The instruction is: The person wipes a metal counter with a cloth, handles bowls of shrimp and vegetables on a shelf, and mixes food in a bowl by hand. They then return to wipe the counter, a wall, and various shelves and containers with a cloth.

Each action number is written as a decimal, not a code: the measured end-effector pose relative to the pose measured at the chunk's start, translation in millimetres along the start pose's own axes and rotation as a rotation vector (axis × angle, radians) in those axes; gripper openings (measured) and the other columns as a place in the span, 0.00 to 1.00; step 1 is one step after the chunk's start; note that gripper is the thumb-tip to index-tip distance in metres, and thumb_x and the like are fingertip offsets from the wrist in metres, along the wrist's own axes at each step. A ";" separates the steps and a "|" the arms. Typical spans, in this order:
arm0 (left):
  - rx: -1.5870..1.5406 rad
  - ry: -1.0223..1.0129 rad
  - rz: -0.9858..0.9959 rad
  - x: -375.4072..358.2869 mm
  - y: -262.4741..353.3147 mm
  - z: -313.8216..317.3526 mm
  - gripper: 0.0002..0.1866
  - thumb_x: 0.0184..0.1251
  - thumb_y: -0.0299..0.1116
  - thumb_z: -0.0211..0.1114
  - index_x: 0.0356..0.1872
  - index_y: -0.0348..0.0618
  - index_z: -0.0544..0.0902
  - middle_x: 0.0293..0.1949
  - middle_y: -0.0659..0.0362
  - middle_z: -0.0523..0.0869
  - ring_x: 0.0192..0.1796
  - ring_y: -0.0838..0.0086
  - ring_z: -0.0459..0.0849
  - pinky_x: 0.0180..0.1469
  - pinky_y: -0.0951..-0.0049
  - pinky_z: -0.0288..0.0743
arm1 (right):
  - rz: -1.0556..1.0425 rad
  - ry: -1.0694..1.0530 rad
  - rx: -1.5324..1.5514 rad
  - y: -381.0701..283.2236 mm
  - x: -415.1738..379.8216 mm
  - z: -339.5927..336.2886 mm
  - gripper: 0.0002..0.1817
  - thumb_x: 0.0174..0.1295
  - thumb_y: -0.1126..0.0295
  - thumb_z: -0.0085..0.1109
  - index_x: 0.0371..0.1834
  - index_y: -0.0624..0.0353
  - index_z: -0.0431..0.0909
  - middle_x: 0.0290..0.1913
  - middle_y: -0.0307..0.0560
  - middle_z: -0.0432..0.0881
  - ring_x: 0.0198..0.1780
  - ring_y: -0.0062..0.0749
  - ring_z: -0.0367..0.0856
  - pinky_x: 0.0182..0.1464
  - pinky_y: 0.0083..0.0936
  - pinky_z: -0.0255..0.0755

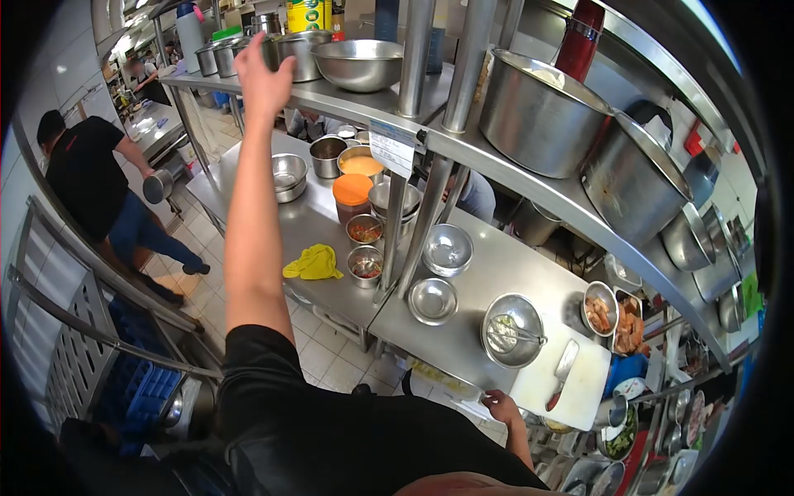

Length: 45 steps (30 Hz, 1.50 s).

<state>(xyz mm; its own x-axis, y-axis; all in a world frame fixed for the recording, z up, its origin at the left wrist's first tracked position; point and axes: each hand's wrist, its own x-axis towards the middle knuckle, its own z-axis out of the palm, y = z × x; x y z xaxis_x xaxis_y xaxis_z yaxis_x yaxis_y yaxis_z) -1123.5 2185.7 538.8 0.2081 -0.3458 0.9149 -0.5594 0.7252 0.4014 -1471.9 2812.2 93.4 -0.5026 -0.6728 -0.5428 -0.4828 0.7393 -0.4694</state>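
Observation:
My left hand (266, 78) is raised at the upper shelf (347, 97), its fingers spread and holding nothing. In this view it overlaps the row of steel pots, with a steel pot (304, 56) and a wide steel bowl (357, 66) just to its right. Low by my body, my right hand (501, 407) has its fingers curled at the front counter edge (447, 376). Beside it lies a white cutting board (583, 376) with a knife (563, 374) on it. A steel bowl (513, 351) with a whisk and pale contents stands behind that hand.
An orange-lidded container (352, 192), a yellow cloth (314, 262) and small bowls of chopped food (364, 230) are on the left counter. Large pots (542, 116) line the right shelf above bowls of meat (597, 310). A person (95, 165) carrying a pan walks at left.

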 end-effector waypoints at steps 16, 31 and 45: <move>-0.167 0.007 0.137 1.2 -3.9 -48.0 0.17 0.52 0.32 0.79 0.39 0.40 0.81 0.53 0.52 0.84 0.40 0.59 0.83 0.39 0.70 0.76 | 0.075 -0.165 -0.164 66.1 9.6 48.5 0.31 0.60 0.45 0.62 0.59 0.55 0.83 0.59 0.62 0.82 0.63 0.54 0.79 0.66 0.38 0.72; 0.031 -0.291 0.022 24.8 29.6 -40.8 0.30 0.59 0.39 0.75 0.62 0.48 0.76 0.58 0.47 0.81 0.46 0.57 0.87 0.50 0.62 0.81 | -0.161 -0.096 -0.248 94.7 51.6 55.1 0.29 0.62 0.47 0.59 0.59 0.57 0.82 0.61 0.61 0.81 0.64 0.53 0.79 0.66 0.37 0.72; -0.393 -0.528 0.272 -28.6 55.7 -30.0 0.14 0.56 0.24 0.75 0.43 0.36 0.83 0.39 0.57 0.82 0.35 0.72 0.83 0.40 0.74 0.78 | 0.133 -0.128 -0.113 32.4 1.1 67.3 0.33 0.59 0.43 0.62 0.61 0.54 0.81 0.58 0.58 0.84 0.63 0.51 0.79 0.66 0.36 0.72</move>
<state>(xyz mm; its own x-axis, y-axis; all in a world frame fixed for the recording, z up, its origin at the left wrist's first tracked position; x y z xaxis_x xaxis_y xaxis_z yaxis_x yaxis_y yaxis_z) -1136.5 2253.9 536.3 -0.3702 -0.2924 0.8817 -0.1844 0.9534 0.2387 -1439.8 2837.1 30.8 -0.4759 -0.5552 -0.6821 -0.4992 0.8090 -0.3102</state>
